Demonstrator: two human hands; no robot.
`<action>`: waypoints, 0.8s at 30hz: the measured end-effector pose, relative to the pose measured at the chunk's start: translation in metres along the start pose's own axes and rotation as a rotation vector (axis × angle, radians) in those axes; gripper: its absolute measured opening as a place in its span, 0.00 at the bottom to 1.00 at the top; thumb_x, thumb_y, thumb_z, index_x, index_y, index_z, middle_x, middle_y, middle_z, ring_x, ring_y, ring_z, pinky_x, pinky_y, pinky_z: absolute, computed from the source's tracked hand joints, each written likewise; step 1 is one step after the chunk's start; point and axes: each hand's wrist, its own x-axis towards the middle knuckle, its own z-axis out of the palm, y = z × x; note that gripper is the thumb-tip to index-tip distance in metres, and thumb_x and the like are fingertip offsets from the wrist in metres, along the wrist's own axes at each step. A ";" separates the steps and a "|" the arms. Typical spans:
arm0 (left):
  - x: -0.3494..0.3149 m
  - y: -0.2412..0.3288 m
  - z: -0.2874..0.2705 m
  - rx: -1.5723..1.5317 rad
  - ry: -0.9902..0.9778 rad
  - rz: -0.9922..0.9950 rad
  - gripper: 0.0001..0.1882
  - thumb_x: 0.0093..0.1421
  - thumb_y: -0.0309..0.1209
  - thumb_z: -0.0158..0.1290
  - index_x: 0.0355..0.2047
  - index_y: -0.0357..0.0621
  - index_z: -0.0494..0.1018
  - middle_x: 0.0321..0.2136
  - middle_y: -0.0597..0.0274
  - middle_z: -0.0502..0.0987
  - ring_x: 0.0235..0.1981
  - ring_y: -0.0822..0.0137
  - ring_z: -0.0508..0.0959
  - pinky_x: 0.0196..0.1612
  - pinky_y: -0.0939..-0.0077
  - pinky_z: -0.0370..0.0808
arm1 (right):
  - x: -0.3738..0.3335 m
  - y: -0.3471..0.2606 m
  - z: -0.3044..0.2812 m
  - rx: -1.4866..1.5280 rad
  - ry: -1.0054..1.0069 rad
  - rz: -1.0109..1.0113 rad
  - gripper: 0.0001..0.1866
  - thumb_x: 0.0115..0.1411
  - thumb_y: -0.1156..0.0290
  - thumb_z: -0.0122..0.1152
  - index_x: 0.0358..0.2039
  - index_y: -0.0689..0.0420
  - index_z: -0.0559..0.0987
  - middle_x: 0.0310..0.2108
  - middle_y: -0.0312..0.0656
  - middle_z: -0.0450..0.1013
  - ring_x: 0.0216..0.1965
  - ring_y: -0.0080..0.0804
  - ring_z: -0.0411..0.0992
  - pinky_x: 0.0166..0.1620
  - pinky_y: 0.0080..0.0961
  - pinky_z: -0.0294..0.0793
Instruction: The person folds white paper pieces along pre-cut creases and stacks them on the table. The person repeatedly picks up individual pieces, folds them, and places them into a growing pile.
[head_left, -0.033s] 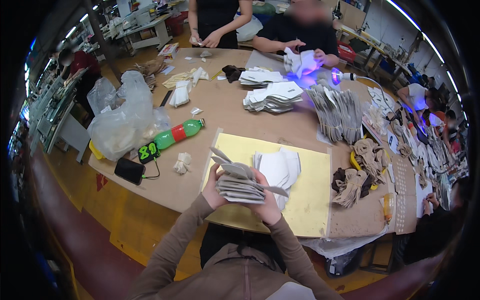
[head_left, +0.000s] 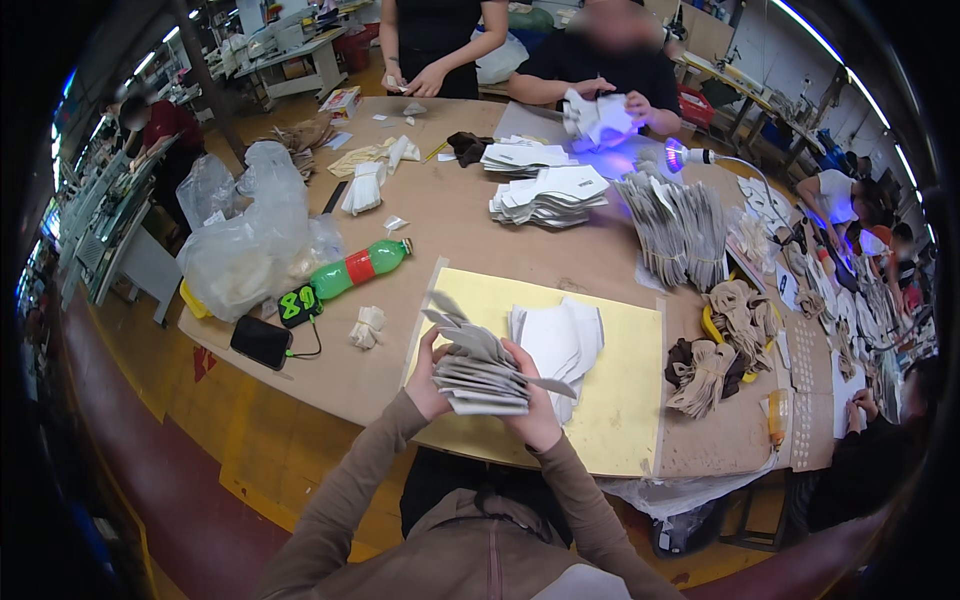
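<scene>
Both of my hands hold a stack of thin grey-white cut pieces (head_left: 483, 375) above the near edge of the table. My left hand (head_left: 427, 385) is closed round the stack's left side, and my right hand (head_left: 537, 415) grips its right side. The layers are fanned, with a few grey ends sticking up at the left and one jutting out past my right hand. Just beyond the right hand, a pile of white cut pieces (head_left: 556, 340) lies on a yellow sheet (head_left: 625, 420) taped to the table.
To the left are a phone (head_left: 261, 343), a black power bank (head_left: 299, 306), a green bottle (head_left: 360, 267) and plastic bags (head_left: 250, 240). Further off lie white stacks (head_left: 550, 195) and tied grey bundles (head_left: 672, 230). Across the table, a person holds white pieces (head_left: 600, 118) near a lamp (head_left: 677, 155).
The stack in my hands has tipped a little and sits slightly lower, its layers spread more. Across the table, the seated person's white pieces have shifted slightly.
</scene>
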 end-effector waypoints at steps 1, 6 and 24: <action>0.002 -0.005 -0.003 0.050 -0.012 0.053 0.69 0.44 0.29 0.75 0.69 0.51 0.28 0.58 0.50 0.64 0.57 0.61 0.71 0.61 0.62 0.70 | 0.001 0.007 0.001 -0.113 0.020 -0.065 0.49 0.48 0.77 0.76 0.68 0.60 0.58 0.58 0.43 0.66 0.59 0.31 0.65 0.62 0.26 0.66; -0.002 -0.010 0.004 0.340 -0.045 0.308 0.71 0.40 0.30 0.77 0.69 0.50 0.31 0.55 0.54 0.66 0.56 0.60 0.71 0.63 0.62 0.67 | -0.007 0.019 -0.005 -0.058 0.017 0.056 0.48 0.47 0.78 0.75 0.66 0.61 0.59 0.60 0.43 0.63 0.60 0.31 0.65 0.62 0.27 0.67; -0.009 0.060 0.011 0.852 -0.110 0.610 0.55 0.39 0.36 0.75 0.65 0.40 0.58 0.57 0.47 0.66 0.61 0.49 0.67 0.62 0.61 0.68 | -0.004 -0.021 -0.018 -0.184 -0.043 -0.171 0.53 0.39 0.69 0.83 0.64 0.59 0.60 0.57 0.45 0.65 0.60 0.40 0.65 0.64 0.33 0.65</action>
